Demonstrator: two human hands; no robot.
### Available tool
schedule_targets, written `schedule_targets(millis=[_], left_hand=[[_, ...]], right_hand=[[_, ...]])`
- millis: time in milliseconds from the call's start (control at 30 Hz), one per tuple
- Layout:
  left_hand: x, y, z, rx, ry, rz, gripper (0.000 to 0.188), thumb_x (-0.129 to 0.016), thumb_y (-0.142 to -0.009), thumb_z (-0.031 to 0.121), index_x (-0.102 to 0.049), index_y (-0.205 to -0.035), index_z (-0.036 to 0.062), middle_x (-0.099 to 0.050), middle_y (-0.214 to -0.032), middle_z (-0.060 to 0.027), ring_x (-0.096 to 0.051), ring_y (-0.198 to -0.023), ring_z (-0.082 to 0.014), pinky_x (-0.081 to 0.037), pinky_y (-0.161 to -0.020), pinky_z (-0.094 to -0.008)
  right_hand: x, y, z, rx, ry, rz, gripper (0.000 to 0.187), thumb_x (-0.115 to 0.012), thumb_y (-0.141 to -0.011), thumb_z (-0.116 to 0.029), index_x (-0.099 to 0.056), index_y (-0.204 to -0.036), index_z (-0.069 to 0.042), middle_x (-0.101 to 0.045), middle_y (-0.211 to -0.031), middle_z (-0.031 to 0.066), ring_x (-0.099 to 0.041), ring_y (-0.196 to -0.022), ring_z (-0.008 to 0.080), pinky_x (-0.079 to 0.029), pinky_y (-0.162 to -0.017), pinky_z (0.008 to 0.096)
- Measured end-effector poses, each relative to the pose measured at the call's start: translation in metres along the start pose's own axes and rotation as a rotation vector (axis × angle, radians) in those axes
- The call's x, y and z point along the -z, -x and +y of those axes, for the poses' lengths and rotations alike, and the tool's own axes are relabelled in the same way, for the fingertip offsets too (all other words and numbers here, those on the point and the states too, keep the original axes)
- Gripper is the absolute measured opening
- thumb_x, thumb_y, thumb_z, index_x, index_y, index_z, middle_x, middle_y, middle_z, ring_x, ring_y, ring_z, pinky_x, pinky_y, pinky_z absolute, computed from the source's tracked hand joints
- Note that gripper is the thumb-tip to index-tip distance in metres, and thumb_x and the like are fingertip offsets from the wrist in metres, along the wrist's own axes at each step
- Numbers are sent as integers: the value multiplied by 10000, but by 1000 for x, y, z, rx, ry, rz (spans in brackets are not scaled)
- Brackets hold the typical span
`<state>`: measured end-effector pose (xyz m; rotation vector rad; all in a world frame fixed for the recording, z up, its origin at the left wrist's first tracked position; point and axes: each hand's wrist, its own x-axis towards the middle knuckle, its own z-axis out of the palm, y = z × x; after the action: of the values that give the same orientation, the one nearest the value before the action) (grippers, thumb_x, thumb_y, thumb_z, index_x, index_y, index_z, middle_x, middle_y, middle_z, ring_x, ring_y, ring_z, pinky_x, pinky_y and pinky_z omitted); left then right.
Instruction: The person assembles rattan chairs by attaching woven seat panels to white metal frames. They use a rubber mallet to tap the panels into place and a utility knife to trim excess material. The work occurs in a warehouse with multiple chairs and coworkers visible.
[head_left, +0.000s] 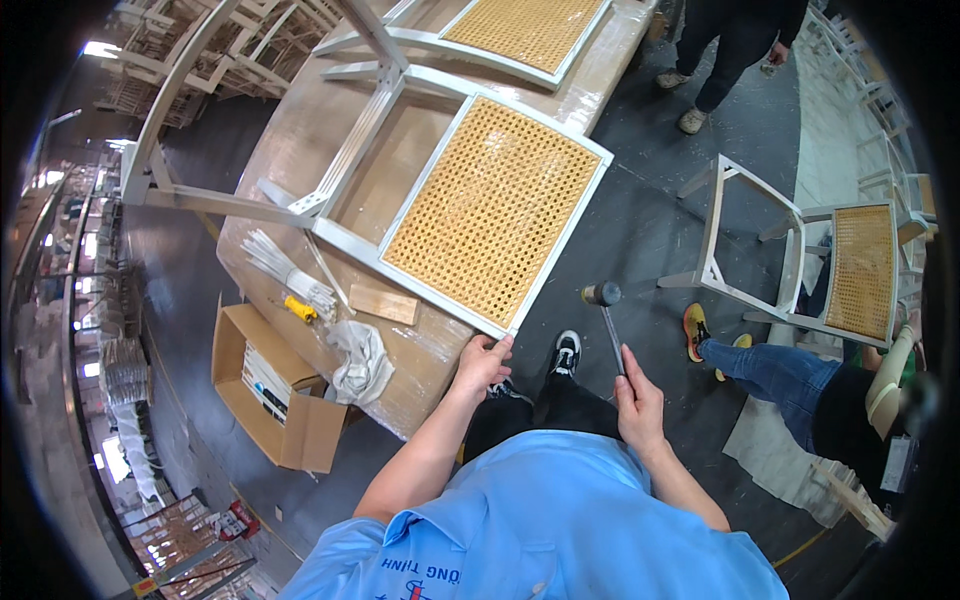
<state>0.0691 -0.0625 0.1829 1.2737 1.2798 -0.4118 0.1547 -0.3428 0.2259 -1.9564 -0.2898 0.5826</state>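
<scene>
A white chair frame [345, 235] with a woven cane back panel [495, 205] lies on the table. My left hand [482, 365] is closed on the near corner of that panel's white rim, thumb and fingertips at the edge. In my right hand [638, 400] is a mallet [612, 325], gripped by its handle. Its dark round head points away from me, over the floor and apart from the chair.
On the wrapped table [430, 355] lie white strips [290, 272], a yellow-handled tool [299, 307], a wood block [385, 303] and a white cloth [360, 362]. An open carton [300, 430] stands left. Another person [790, 380] holds a chair [860, 270] at right; someone stands behind.
</scene>
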Motion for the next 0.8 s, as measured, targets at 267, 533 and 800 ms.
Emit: schedule_targets(millis=[267, 533, 800], left_hand=[[-19, -13, 12, -38, 21, 64, 460, -655, -1022, 389, -533, -1305, 47, -701, -1076, -155, -708, -725, -223, -569, -588, -333], [-7, -13, -9, -152, 18, 35, 411, -657, -1017, 246, -537, -1346, 29, -714, -1056, -142, -702, -819, -222, -567, -664, -336], [85, 39, -69, -588, -297, 457, 345, -669, -965, 171, -650, -1268, 5, -729, -1073, -170, -696, -995, -313, -544, -890, -412]], right_hand=[[12, 14, 12, -40, 22, 55, 543, -588, -995, -47, -502, -1530, -84, -560, -745, 84, -539, -653, 149, -480, -665, 290], [5, 8, 7, -12, 39, 16, 547, -585, -995, -52, -503, -1534, -105, -552, -748, 80, -534, -652, 154, -479, -662, 294], [-12, -8, -25, 223, 174, -271, 549, -630, -965, -55, -527, -1504, -57, -573, -796, 99, -566, -687, 184, -490, -683, 310]])
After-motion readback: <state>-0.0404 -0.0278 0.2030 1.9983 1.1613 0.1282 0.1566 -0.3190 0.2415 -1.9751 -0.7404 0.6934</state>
